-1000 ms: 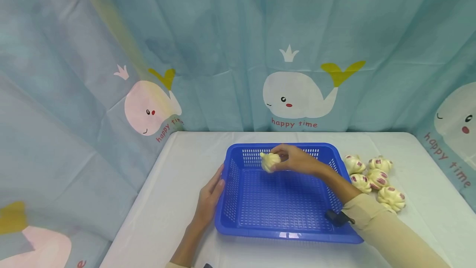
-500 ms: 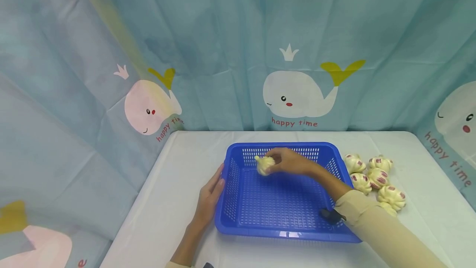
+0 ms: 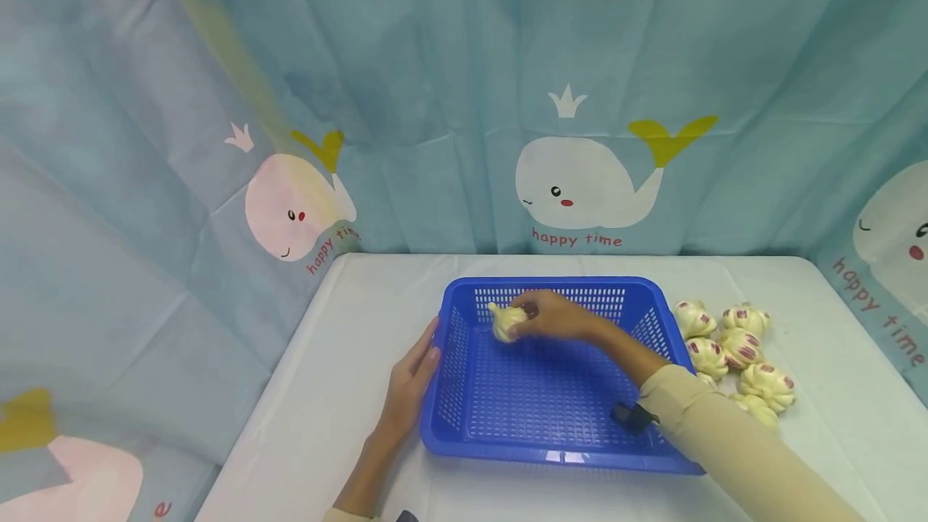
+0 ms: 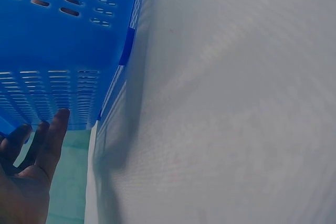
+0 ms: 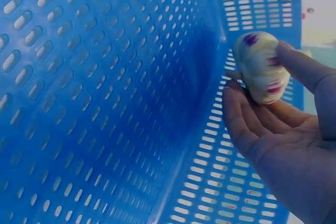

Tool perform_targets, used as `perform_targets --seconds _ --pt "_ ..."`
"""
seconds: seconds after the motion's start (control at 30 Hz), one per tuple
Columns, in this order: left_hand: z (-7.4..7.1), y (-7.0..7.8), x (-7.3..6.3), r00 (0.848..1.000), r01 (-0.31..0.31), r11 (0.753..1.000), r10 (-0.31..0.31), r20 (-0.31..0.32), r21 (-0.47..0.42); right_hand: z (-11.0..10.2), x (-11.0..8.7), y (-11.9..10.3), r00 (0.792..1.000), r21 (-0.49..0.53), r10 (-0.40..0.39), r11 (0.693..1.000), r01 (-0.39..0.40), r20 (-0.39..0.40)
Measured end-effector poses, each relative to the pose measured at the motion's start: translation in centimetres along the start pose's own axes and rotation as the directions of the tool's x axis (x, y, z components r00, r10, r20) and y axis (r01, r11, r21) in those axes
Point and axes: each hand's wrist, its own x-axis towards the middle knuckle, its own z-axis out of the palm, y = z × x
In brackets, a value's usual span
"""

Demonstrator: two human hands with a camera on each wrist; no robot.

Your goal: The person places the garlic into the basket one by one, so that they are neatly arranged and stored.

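My right hand (image 3: 554, 316) holds a cream garlic bulb (image 3: 508, 323) with purple patches inside the blue plastic basket (image 3: 558, 457), toward its far left corner. In the right wrist view, the thumb and fingers pinch the garlic bulb (image 5: 261, 66) close to the slotted wall, its stem pointing away from the palm. My left hand (image 3: 408, 390) is at the basket's left side, fingers along the outer wall. The left wrist view has the fingers (image 4: 55, 137) extended at the slotted side. No other garlic shows inside the basket.
Several more garlic bulbs (image 3: 741, 347) lie grouped on the white table (image 3: 834, 457), right of the basket; the right sleeve (image 3: 714, 425) passes in front of some. A dark strap device (image 3: 633, 417) sits at that wrist. A blue whale-print curtain (image 3: 435, 103) stands behind.
My right hand has carried the garlic bulb a little left and lower into the basket. More of the bulbs beside the sleeve have come into sight. The left hand has stayed put.
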Motion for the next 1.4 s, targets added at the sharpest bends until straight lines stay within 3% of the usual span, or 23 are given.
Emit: perform_targets --seconds 0.43,0.7,1.1,1.4 --pt "0.0 0.1 0.0 1.000 0.011 1.000 -0.011 -0.001 0.008 1.4 0.9 -0.5 0.996 0.101 0.088 0.991 -0.089 0.012" --pt "0.1 0.2 0.0 1.000 0.017 1.000 -0.017 -0.007 0.010 2.1 1.1 -0.9 0.992 0.078 0.123 0.989 -0.122 -0.001" --pt "0.0 0.1 -0.1 1.000 0.023 1.000 -0.023 -0.003 -0.004 2.8 1.4 -0.8 0.992 0.073 0.122 0.990 -0.120 -0.025" --pt "0.0 0.0 0.0 1.000 0.016 1.000 -0.016 0.010 -0.011 3.2 1.5 -1.0 0.995 0.186 0.102 0.977 -0.102 0.010"
